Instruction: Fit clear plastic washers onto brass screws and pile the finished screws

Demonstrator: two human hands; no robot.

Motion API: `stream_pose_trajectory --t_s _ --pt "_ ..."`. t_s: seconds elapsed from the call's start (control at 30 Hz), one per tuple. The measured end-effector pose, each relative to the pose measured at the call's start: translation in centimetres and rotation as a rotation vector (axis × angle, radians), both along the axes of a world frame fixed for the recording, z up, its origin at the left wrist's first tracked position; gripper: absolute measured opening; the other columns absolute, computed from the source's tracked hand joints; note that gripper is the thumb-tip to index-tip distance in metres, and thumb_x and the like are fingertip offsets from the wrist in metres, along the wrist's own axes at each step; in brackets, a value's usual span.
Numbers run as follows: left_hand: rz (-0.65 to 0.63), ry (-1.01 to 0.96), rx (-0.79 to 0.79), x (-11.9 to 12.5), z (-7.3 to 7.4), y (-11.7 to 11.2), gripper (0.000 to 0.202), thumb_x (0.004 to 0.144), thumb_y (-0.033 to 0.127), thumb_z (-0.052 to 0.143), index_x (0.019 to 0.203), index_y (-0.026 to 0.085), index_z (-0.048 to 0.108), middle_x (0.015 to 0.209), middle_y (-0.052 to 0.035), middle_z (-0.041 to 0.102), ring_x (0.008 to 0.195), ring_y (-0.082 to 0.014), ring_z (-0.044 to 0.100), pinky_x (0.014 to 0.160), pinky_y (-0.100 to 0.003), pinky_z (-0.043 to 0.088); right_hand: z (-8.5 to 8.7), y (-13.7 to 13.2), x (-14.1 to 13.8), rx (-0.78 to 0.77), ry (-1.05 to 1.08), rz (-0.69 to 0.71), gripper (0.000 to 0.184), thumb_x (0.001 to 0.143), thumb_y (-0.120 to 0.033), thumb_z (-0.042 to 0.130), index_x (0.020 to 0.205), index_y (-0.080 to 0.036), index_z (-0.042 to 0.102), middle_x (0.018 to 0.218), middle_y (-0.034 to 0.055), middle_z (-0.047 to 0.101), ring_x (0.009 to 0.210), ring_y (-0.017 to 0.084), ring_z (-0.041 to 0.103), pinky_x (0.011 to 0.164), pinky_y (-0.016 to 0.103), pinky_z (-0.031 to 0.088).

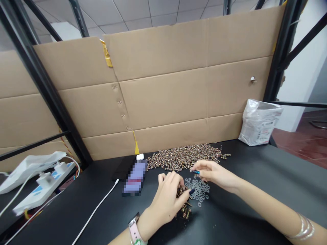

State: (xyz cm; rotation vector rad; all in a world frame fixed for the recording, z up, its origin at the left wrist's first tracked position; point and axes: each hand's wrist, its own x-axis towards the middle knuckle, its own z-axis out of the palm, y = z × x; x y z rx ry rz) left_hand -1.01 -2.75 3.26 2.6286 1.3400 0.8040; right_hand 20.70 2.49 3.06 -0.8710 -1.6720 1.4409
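- Cardboard panel: vert. backing at rear edge of table.
- Black table: work surface. Caution: small parts poss. hard to recover if swept off edge.
- Main screw pile: along foot of panel, ctr. Risk: R forearm or fingers drifting rearward could spread its loose front edge into washers.
- Plastic bag: upright, rear R corner, well apart fr. parts.
- L hand: fingers curled over small heap, thumb extended twd washers; cannot tell if a screw is gripped. Risk: palm drag could mix heap w/ washers.
- R hand: thumb & index brought close at rear of washers, nr main pile; cannot tell if anything is pinched. Risk: weak pinch = dropped part.
- Phone: L of L hand, w/ white cable nearby. Risk: sleeve-less L wrist could snag cable.
- Small screw heap: under/beside L hand, partly hidden.
- Washers: clear, loose, btwn hands, some overlapping. Risk: overlap may cause double pick-up.
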Motion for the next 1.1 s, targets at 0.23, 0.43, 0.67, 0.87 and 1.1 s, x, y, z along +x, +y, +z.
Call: stream_pose_trajectory --t_s 0.23,0.43,0.67,0.87,1.1 --pt "-0.009 -0.002 0.038 0.7 -1.0 0.1 0.02 0.091 0.033 0.043 0.078 0.019 0.044 0.077 0.0008 0.051 0.073 -0.0156 0.043 0.07 -0.031 0.029 -1.2 -2.6 -3.6 -0.387 0.449 0.106 0.024 0.063 -0.024 0.077 0.082 -0.016 0.065 0.079 0.0034 0.065 0.076 0.015 0.06 0.074 0.029 0.042" --pt "-0.058 0.024 0.075 0.8 -1.0 0.4 0.018 0.094 0.021 0.033 0.083 0.019 0.047 0.081 -0.0007 0.054 0.075 -0.0155 0.044 0.072 -0.032 0.029 -1.2 -3.1 -4.0 -0.388 0.443 0.052 0.025 0.067 -0.029 0.074 0.085 -0.015 0.062 0.074 0.0009 0.061 0.069 0.012 0.055 0.07 0.026 0.04" --pt "-0.11 0.162 0.125 0.8 -0.7 0.3 0.024 0.095 0.023 0.03 0.082 0.018 0.049 0.082 -0.003 0.056 0.076 -0.0167 0.046 0.071 -0.033 0.03 -1.7 -3.1 -4.1 -0.112 -0.001 -0.106 0.044 0.082 -0.056 0.047 0.061 -0.018 0.044 0.052 -0.0066 0.033 0.047 0.007 0.028 0.043 0.019 0.026" --pt "-0.159 0.165 0.186 1.0 -1.1 0.2 0.027 0.095 0.022 0.029 0.08 0.017 0.051 0.083 -0.0038 0.059 0.077 -0.0172 0.046 0.07 -0.034 0.029 -2.0 -3.9 -4.4 -0.133 0.042 0.068 0.041 0.081 -0.055 0.05 0.065 -0.018 0.042 0.055 -0.0059 0.035 0.046 0.007 0.03 0.041 0.019 0.024" --pt "-0.178 0.109 0.157 1.2 -1.2 0.3 0.023 0.094 0.017 0.028 0.083 0.018 0.048 0.084 -0.0025 0.058 0.076 -0.0163 0.046 0.07 -0.033 0.03 -2.8 -3.8 -4.3 -0.103 0.161 0.045 0.038 0.082 -0.053 0.051 0.07 -0.019 0.04 0.059 -0.0065 0.035 0.048 0.006 0.032 0.044 0.019 0.025"
